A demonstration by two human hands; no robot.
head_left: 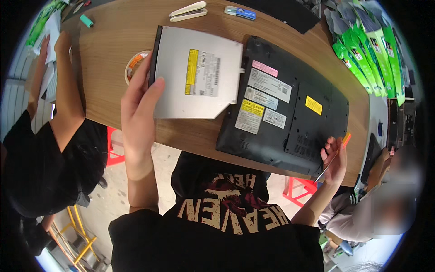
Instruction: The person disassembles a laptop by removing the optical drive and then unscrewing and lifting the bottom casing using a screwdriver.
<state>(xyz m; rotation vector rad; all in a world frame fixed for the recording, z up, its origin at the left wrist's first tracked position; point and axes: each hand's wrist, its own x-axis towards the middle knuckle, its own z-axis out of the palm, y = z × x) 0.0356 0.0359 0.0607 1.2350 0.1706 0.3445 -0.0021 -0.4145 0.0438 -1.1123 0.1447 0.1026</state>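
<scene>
Both bare hands are occupied, one on each side of an upturned black laptop (283, 136) lying on a wooden table. Well left of the laptop, another person's arms (68, 97) reach over the table. Nearer, still left of it, a tape roll (128, 71) sits partly hidden by the left hand (138, 109). This hand is closed on a flat silver optical drive (197, 75), thumb on its face and fingers behind its edge, lifting it just off the laptop's left side. The laptop's base carries several labels; its cover panel (312, 127) is in place toward the right. At the near right corner, the right hand (334, 165), loosely curled, holds an orange-handled screwdriver (347, 138), its shaft slanting down to the left. Judging by this, the drive is out; the panel has not been removed. Whether its screws are loosened cannot be told.
</scene>
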